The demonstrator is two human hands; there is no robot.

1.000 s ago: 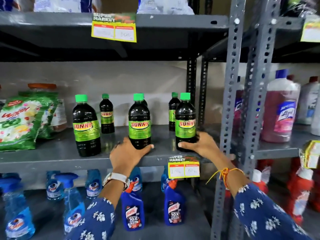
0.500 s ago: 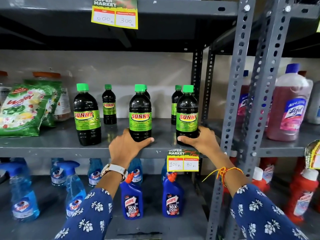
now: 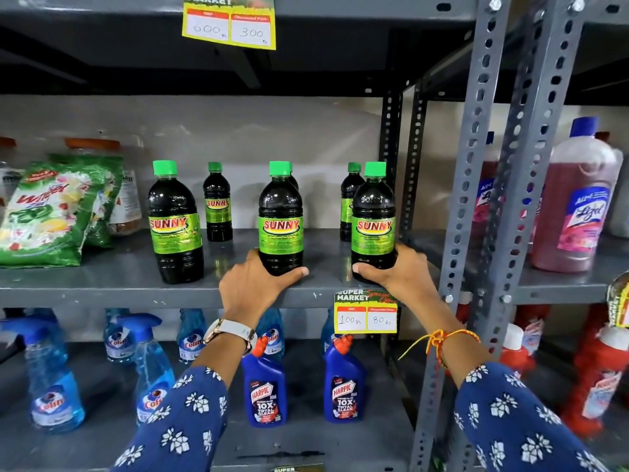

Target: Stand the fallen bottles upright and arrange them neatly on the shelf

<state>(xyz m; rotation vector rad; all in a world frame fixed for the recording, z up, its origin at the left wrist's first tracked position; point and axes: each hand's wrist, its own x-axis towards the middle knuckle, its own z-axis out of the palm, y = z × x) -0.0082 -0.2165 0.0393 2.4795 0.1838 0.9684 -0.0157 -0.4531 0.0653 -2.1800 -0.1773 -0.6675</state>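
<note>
Bottles on the grey shelf (image 3: 102, 287) all stand upright, as far as I can see. Nearest to me, my left hand (image 3: 250, 287) wraps the base of the middle front bottle (image 3: 280, 219), thumb across its front near the shelf edge. My right hand (image 3: 396, 272) grips the base of the right front bottle (image 3: 373, 219) the same way, just beside the perforated upright (image 3: 466, 199). I note a watch (image 3: 231, 330) on the left wrist and a yellow thread (image 3: 439, 340) on the right. A price tag (image 3: 366, 313) hangs from the shelf edge below the right front bottle.

Left of the held pair, the left front bottle (image 3: 174, 223) stands free, apart from both hands. Behind the front row I see a small rear bottle (image 3: 218, 202) at left, another (image 3: 349, 199) partly hidden at right, and a third almost wholly hidden behind the middle one. A green detergent pack (image 3: 44, 212) lies at the shelf's far left.
</note>
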